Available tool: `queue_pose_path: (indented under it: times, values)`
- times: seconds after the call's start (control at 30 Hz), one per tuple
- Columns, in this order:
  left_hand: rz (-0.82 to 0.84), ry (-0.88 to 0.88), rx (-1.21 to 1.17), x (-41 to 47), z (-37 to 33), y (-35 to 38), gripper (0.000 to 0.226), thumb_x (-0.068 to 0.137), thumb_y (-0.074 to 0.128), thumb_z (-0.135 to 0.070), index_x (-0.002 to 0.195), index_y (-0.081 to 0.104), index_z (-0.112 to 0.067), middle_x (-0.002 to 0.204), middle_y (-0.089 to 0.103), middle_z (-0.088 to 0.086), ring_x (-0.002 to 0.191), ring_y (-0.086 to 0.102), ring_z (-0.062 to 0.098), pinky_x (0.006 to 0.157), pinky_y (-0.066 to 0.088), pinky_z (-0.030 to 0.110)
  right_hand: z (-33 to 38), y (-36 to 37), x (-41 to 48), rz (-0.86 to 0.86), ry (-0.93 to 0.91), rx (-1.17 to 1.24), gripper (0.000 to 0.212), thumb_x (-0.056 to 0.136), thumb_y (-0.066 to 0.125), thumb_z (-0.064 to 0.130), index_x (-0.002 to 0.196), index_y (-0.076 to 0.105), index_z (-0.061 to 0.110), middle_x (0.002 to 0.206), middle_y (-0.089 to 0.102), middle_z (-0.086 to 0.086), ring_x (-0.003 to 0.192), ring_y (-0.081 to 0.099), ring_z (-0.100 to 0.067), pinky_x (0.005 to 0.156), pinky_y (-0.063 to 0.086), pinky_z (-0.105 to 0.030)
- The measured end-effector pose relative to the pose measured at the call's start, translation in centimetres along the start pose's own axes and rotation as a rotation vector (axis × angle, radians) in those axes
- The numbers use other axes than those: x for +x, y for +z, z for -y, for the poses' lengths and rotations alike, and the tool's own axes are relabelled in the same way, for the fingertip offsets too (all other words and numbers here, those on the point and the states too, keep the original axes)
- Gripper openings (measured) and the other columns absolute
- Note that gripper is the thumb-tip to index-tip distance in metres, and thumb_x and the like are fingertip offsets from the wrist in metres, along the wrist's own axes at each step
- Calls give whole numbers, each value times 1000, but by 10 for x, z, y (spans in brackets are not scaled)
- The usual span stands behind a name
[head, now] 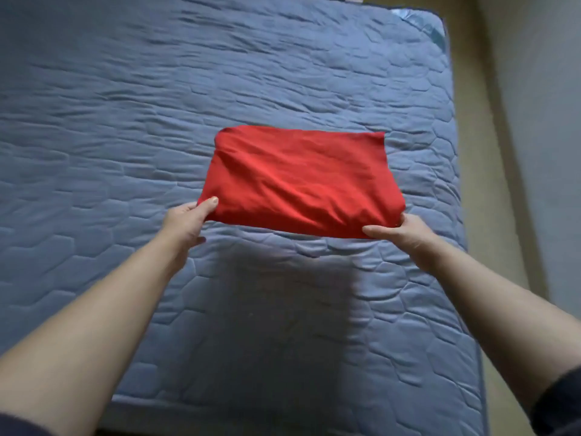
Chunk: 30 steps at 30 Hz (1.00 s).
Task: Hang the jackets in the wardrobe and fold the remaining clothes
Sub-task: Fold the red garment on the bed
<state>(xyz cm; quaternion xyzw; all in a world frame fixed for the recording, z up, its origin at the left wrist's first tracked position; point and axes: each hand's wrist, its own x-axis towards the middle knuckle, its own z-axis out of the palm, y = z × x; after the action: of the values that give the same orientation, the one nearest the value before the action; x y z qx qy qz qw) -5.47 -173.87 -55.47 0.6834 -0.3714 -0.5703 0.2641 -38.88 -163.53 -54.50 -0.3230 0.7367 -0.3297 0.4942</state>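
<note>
The bed (125, 121) fills most of the view, its blue quilted cover lying bare on the left, at the far end and in the near stretch between the forearms. Its right edge runs along a strip of beige floor (478, 152), and a pale wall (540, 121) stands just beyond that strip. The near edge of the bed shows at the bottom of the view.

The red garment (298, 180) is right of the bed's middle, well in from every edge. It is folded into a rough rectangle, plain red with no print showing, and soft creases run slantwise across its top. Its far edge is fairly straight, and the far left corner is rounded. A dark shadow lies on the cover just below its near edge.

The left grip (185, 225), a bare hand, pinches the near left corner, thumb on top and fingers beneath. The right grip (405, 237) holds the near right corner the same way, thumb lying along the edge. A dark sleeve (559, 401) is pushed up the right arm.
</note>
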Motion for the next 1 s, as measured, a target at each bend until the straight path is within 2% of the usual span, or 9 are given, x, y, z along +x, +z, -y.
queue_pose_path:
  times: [0.13,0.2,0.3,0.47,0.57,0.63,0.8,0.9,1.0]
  values:
    - [111,-239,276,-12,139,-6,19,92,61,-30,104,66,-17,88,59,3,78,51,13,70,43,30,-146,41,-42,-3,163,-163,24,72,78,-4,93,68,-2,84,65,-4,67,59,-4,55,43,-5]
    - [130,-353,369,-21,193,-11,11,93,60,-23,98,65,-15,70,50,5,61,42,14,58,35,24,-204,57,-65,62,251,-308,23,74,78,-1,93,69,-11,92,61,-7,81,56,-15,59,40,-10]
    - [109,-421,422,-16,216,-11,11,90,57,-24,83,60,-17,72,48,6,61,41,17,54,28,24,-231,61,-68,40,289,-341,20,81,75,10,90,71,-7,87,60,-7,83,51,-15,59,38,-20]
    - [-39,-90,524,23,174,5,28,89,62,-39,87,62,-11,95,66,12,84,59,25,74,44,34,-196,46,-19,-121,363,-206,37,85,72,28,108,68,0,76,61,-1,62,48,-7,54,36,-17]
    - [-23,3,471,44,152,23,42,85,67,-42,109,57,-9,108,63,9,100,60,24,89,46,34,-180,52,16,-221,321,-178,47,82,75,26,120,62,0,109,66,-13,96,63,-23,80,51,-30]
    - [-8,4,580,57,146,34,51,84,67,-46,116,54,-9,112,61,9,106,58,26,89,43,33,-177,58,36,-252,328,-179,49,80,77,23,119,59,-1,116,65,-16,108,62,-29,98,48,-41]
    - [-148,324,645,69,137,48,28,88,64,-32,105,64,-10,103,68,15,96,61,32,73,38,32,-167,62,62,-528,202,-308,25,81,72,24,99,65,9,105,69,-13,102,63,-30,92,46,-37]
    - [-197,323,593,79,141,50,30,89,63,-35,104,63,-10,103,68,13,97,61,31,76,40,33,-167,60,64,-581,113,-360,15,86,66,24,92,61,10,100,68,-14,97,61,-31,85,42,-35]
    - [-210,146,642,90,149,56,47,87,63,-46,113,56,-7,116,62,15,109,56,31,89,41,36,-173,68,67,-530,237,-484,29,87,64,25,110,56,9,120,59,-16,113,54,-34,94,40,-39]
